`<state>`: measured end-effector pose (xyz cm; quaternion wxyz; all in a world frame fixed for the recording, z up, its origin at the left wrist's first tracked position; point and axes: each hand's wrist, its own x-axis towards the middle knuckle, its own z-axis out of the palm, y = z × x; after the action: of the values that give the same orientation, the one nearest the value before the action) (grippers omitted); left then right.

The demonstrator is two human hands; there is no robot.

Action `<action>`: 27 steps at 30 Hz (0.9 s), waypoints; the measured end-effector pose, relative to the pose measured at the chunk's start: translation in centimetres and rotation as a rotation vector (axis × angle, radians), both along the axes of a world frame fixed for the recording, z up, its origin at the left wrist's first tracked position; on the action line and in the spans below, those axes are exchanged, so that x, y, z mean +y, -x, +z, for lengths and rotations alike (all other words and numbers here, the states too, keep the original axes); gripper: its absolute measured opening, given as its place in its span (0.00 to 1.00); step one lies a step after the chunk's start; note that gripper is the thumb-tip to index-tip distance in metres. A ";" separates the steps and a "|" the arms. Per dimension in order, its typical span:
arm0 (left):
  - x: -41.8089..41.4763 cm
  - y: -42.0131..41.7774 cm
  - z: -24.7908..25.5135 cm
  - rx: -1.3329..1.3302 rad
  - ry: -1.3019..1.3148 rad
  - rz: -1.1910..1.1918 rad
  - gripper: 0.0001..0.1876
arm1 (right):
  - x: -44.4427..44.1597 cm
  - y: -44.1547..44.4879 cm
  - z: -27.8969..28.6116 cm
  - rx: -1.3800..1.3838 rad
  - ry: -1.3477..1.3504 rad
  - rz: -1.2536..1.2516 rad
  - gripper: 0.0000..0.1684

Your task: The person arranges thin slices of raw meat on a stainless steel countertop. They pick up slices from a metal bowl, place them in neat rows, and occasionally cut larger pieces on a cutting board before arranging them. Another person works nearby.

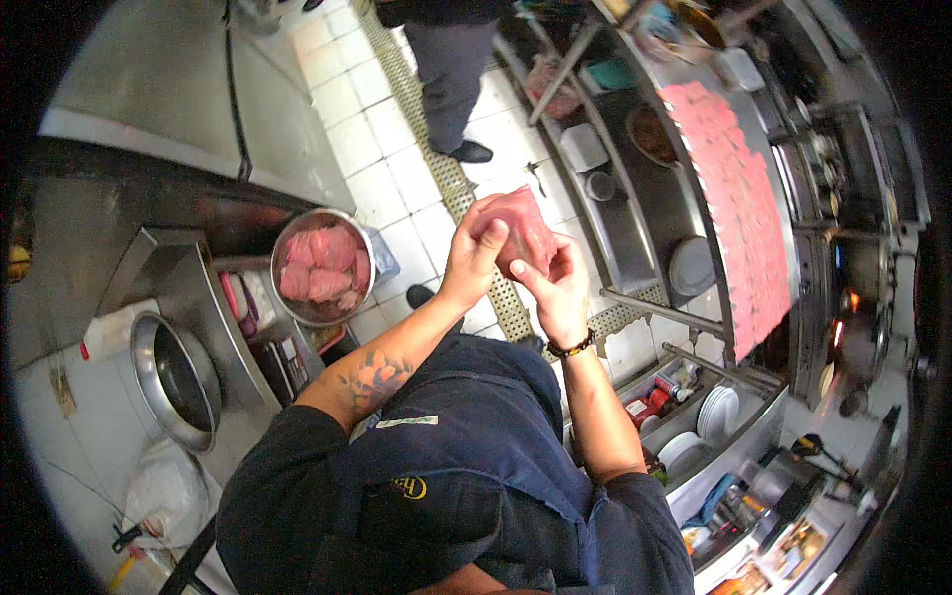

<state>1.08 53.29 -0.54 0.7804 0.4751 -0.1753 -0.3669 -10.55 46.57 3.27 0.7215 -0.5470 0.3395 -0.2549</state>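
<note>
A chunk of raw pink meat (526,227) is held up in front of me between both hands, above the tiled floor. My left hand (476,253) grips its left side, with the thumb lying across the near face. From the lower right, my right hand (559,286) supports it, thumb pressed on its lower edge. Left of my hands stands a round metal pot (370,286) with several larger pieces of raw meat (321,256) inside. To the right, rows of thin pink meat slices (732,201) cover much of a long steel table (755,134).
Another person's leg (454,82) and shoe stand ahead on the tiles, beside a perforated floor drain grate (405,89). A metal bowl (175,379) rests on the left counter. Plates (692,265) sit on the shelf under the table. A flame (853,300) burns at the far-right stove.
</note>
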 end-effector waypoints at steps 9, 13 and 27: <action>-3.3 12.2 6.2 0.456 -0.096 -0.925 0.33 | -2.7 20.7 5.9 0.276 1.236 0.078 0.23; -5.6 21.1 7.0 0.342 -0.061 -1.007 0.34 | -0.8 30.1 5.4 0.074 0.395 -0.391 0.28; -8.8 44.1 7.7 -0.706 0.076 -1.148 0.22 | 3.5 49.6 6.3 0.101 0.222 -0.688 0.38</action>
<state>-43.01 44.48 7.17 0.3737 0.3703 -0.6570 -0.5399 -60.11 50.05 9.60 0.5119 -0.4876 0.5090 -0.4910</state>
